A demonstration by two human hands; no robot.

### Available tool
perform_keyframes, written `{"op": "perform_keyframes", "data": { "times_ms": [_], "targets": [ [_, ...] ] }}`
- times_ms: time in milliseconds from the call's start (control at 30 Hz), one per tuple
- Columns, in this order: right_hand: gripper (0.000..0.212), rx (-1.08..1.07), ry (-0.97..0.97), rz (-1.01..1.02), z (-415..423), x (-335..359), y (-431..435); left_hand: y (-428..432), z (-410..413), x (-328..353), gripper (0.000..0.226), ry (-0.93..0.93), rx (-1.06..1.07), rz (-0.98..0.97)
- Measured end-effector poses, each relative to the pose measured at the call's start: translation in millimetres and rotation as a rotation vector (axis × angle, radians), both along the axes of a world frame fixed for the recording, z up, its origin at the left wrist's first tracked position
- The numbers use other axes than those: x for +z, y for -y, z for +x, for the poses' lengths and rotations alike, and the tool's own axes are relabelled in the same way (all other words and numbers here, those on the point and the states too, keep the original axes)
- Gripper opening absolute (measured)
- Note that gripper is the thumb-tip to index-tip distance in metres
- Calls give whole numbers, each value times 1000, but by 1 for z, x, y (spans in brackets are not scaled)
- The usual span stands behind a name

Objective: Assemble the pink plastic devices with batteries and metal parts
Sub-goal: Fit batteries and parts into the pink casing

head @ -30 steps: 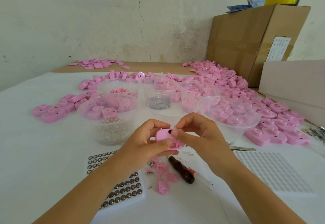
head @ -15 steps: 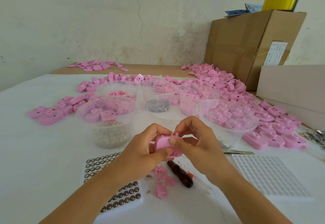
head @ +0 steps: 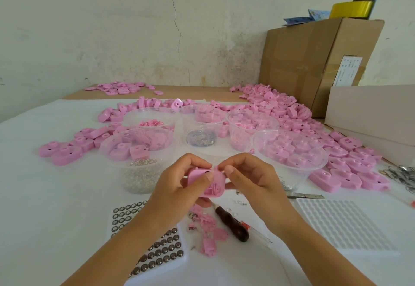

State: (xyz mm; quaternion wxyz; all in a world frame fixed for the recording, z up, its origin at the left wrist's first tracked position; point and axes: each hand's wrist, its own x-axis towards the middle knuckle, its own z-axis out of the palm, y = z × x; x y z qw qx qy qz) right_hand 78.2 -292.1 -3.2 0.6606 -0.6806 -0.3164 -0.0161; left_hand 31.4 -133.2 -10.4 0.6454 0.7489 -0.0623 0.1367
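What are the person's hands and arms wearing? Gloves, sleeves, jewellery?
Nothing visible. The left hand and right hand have no gloves or rings. The left forearm and right forearm are bare to the frame edge, with no sleeves, watch or bracelets. The thumbnails are short.

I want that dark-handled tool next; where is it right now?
In the head view, the dark-handled tool lies just below the right hand, between the pink scraps and the white tray.

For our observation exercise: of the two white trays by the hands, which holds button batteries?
The left tray: rows of dark round cells sit in it. The right tray shows only bare white pockets.
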Motion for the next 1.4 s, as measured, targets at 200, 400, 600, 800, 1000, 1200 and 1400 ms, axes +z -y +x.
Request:
{"op": "perform_keyframes", "data": {
  "times_ms": [200, 400, 600, 800, 1000, 1200, 1400],
  "targets": [
    [19, -93, 0, -606, 16, 14, 29, -5, 1, 1, 16, 13, 29, -7],
    [15, 9, -40, -868, 26, 13, 42, -3, -1, 5, 22, 22, 56, -4],
    [13, 29, -18, -945, 26, 6, 38, -3, -2, 8, 27, 18, 121, -7],
    [11, 14, 51, -932, 24, -3, 27, -1, -4, 10, 27, 8, 153, 15],
    [7, 12, 127, -966, 23, -5, 22, -1, -5, 12, 27, -75, 122, -48],
    [17, -43, -99, -674, 20, 6, 26, 1, -5, 12, 33, -70, 120, -42],
    [15, 23, -283, -285, 12, 14, 24, 2, -6, 12, 38, -25, 186, -41]
  ]
}}
